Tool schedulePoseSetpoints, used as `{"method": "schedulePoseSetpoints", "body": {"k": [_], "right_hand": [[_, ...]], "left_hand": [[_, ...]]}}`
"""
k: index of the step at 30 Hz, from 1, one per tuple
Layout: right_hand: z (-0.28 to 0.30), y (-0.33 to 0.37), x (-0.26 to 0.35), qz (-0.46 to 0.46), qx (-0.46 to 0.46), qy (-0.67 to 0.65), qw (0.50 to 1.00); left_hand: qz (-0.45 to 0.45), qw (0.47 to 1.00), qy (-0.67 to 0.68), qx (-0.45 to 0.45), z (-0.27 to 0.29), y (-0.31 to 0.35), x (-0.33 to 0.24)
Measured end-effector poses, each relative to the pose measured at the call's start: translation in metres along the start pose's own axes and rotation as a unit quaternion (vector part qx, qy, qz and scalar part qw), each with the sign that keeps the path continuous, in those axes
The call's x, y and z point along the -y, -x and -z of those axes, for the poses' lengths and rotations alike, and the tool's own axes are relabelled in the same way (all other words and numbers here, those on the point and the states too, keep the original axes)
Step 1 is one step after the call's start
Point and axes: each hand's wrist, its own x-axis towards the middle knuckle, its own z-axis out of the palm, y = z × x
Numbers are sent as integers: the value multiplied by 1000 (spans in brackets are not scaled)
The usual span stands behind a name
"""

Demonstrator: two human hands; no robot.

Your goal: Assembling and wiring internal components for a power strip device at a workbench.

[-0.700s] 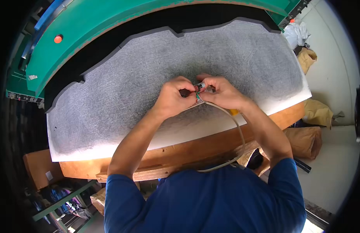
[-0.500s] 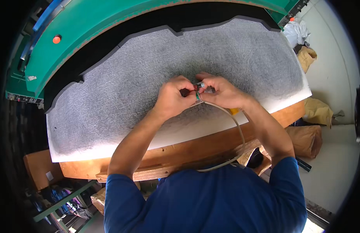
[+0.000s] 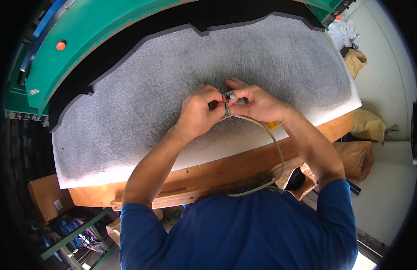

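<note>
Above the middle of a scuffed grey board, my two hands meet with their fingertips almost touching. My left hand is closed in a pinch on the end of a whitish cable, where a small green piece shows beside the fingertips. My right hand is closed on a small grey, cylinder-shaped part. Dark and reddish bits show between the hands, too small to name. From there the cable loops under my right forearm to the board's near edge. Something yellow peeks out beneath my right wrist.
The grey board with white edges lies on a wooden bench. Behind it stand a black sheet with a notched edge and a green machine with an orange button. Paper bags sit at right, a cardboard box at left.
Both hands stay together over the board, with small shifts of the fingers around the grey part. The view has moved slightly.
</note>
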Motion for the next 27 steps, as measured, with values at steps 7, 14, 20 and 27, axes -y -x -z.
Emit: {"method": "schedulePoseSetpoints", "body": {"k": [7, 14, 20, 27], "right_hand": [[-5, 2, -3, -45, -20, -102, 994], [-11, 8, 4, 8, -71, 104, 992], [-24, 1, -9, 19, -109, 26, 993], [-28, 3, -4, 0, -106, 52, 993]], "left_hand": [[30, 998, 53, 15, -1, 4, 7], [40, 998, 29, 44, 4, 2, 3], [9, 1000, -17, 4, 4, 3, 0], [7, 999, -47, 5, 7, 2, -6]]}}
